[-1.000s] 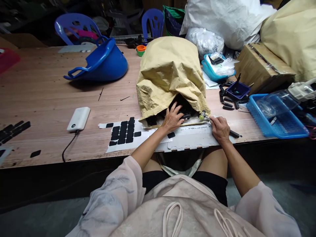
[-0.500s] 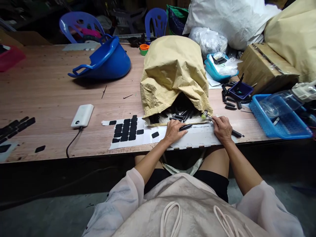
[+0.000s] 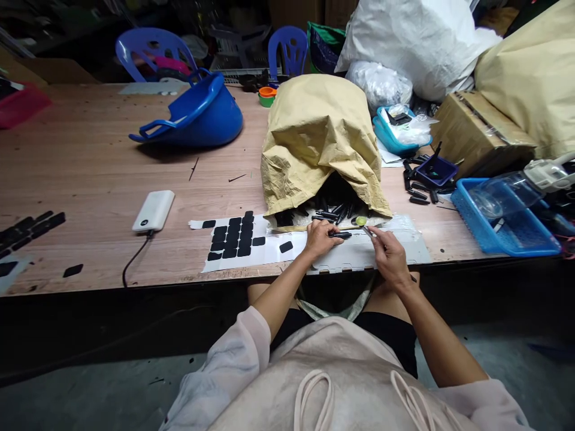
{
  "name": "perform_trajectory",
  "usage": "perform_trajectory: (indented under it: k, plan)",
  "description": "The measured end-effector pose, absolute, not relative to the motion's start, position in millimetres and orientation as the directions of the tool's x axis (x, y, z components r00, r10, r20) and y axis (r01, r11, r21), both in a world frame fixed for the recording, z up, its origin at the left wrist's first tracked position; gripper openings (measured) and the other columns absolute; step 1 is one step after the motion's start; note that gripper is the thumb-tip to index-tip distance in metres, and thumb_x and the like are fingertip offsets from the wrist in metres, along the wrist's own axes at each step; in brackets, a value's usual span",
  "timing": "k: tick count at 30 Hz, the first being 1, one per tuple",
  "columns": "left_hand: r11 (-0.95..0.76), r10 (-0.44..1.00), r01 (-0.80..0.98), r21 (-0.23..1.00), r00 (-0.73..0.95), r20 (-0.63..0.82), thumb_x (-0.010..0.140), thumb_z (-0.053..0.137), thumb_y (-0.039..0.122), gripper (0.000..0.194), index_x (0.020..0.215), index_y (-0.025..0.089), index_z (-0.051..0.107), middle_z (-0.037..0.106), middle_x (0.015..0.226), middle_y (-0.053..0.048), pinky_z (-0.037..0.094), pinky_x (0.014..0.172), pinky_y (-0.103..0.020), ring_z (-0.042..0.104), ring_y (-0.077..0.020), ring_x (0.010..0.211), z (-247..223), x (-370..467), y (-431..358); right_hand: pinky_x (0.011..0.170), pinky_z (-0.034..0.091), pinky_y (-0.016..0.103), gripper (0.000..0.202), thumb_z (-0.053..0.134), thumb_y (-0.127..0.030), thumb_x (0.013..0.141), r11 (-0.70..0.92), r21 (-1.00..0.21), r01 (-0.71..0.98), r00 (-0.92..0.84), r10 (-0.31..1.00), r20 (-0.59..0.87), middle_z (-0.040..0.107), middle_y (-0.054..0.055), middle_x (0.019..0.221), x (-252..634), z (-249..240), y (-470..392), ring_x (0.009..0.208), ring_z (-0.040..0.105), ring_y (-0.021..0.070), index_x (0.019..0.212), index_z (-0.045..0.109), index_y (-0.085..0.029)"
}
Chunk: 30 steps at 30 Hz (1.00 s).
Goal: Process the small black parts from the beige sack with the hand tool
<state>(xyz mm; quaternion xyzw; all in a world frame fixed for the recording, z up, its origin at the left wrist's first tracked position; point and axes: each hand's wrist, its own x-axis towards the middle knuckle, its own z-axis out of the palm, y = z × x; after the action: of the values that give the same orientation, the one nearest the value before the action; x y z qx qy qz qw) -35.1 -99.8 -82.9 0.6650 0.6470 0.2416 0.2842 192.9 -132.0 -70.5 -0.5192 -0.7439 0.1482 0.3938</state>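
My left hand rests on the grey-white board at the table's front edge. Its fingers are closed on a slim black piece, which points right. My right hand grips a small hammer by its handle; the yellow-green hammer head is just above and to the right of the black piece. Whether the head touches anything is not clear. Behind both hands, a tan paper sack lies with its mouth towards me. Several similar black pieces lie in the opening.
Left of the board, black rounded pads sit on white sheets. Farther left are a white power bank with a cable and a tilted blue basin. On the right stand a blue basket, loose black pieces and a cardboard box.
My right hand has moved left with the hammer, bringing its head from beside the sack's right corner to near the black piece. My left hand keeps its hold on the piece.
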Motion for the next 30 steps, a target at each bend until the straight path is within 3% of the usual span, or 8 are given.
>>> perform_trajectory:
  k: [4,14,26,30]
  plan:
    - [-0.012,0.999,0.685,0.729,0.031,-0.012,0.078,0.09,0.029,0.017,0.093,0.029,0.082,0.074,0.098,-0.001,0.042,0.106,-0.045,0.057,-0.0272,0.113,-85.8,-34.6,-101.4,0.083,0.054,0.034,0.037,0.048,-0.038,0.108,0.372,-0.594,0.713,-0.168,0.914,0.371,0.068,0.005,0.094,177.1,-73.3,-146.3,0.087,0.066,0.02,0.134,0.073,-0.029]
    - [-0.084,0.996,0.664,0.743,0.044,0.073,0.084,0.087,0.034,0.013,0.097,0.034,0.087,0.071,0.092,-0.002,0.043,0.102,-0.043,0.056,-0.0251,0.105,-91.8,-36.8,-104.6,0.067,0.046,0.028,0.038,0.048,-0.028,0.107,0.4,-0.44,0.804,-0.202,0.88,0.43,0.064,0.004,0.088,166.7,-91.2,-158.7,0.083,0.061,0.0183,0.134,0.075,-0.033]
    - [-0.094,0.995,0.674,0.733,0.035,0.096,0.081,0.089,0.03,0.016,0.097,0.03,0.086,0.073,0.095,-0.002,0.043,0.103,-0.045,0.057,-0.026,0.108,-96.7,-36.1,-103.4,0.077,0.049,0.029,0.039,0.046,-0.031,0.108,0.36,-0.453,0.816,-0.154,0.89,0.429,0.065,0.004,0.091,183.4,-95.3,-151.6,0.088,0.062,0.019,0.135,0.073,-0.031]
    - [-0.086,0.995,0.685,0.723,0.024,0.095,0.081,0.089,0.029,0.016,0.096,0.029,0.085,0.073,0.096,-0.002,0.043,0.103,-0.044,0.057,-0.0264,0.108,-98.3,-35.3,-103.0,0.08,0.046,0.031,0.038,0.047,-0.033,0.108,0.321,-0.377,0.869,-0.115,0.871,0.477,0.064,0.006,0.092,201.3,-93.1,-124.5,0.091,0.06,0.0208,0.135,0.074,-0.03]
